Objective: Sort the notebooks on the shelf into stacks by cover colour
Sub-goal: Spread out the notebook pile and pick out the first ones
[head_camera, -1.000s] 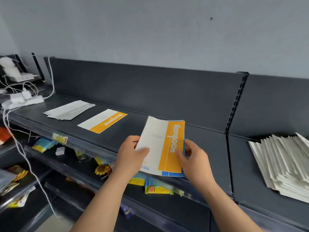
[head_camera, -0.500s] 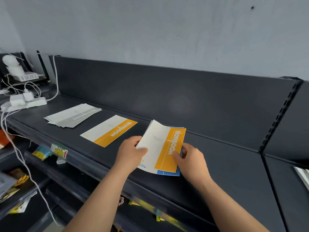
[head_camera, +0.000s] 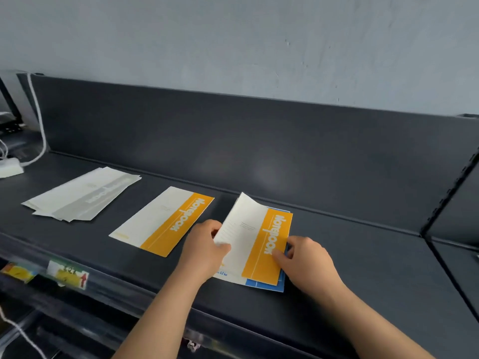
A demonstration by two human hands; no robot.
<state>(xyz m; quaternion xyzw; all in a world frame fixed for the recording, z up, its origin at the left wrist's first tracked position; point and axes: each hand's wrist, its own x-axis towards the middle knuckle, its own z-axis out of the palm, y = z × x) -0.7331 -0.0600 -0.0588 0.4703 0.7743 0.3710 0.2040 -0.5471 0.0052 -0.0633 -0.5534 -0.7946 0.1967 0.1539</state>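
Lowered onto shelf (head_camera: 337,255): orange notebook (head_camera: 269,244) atop blue notebook (head_camera: 264,285); left hand (head_camera: 204,247), right hand (head_camera: 305,263) fingers pinching it

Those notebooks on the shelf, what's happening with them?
A person is sorting them by cover colour. The left hand and right hand hold an orange notebook over a blue one. Another orange notebook lies on the dark shelf to the left, with a pale pile beyond it.
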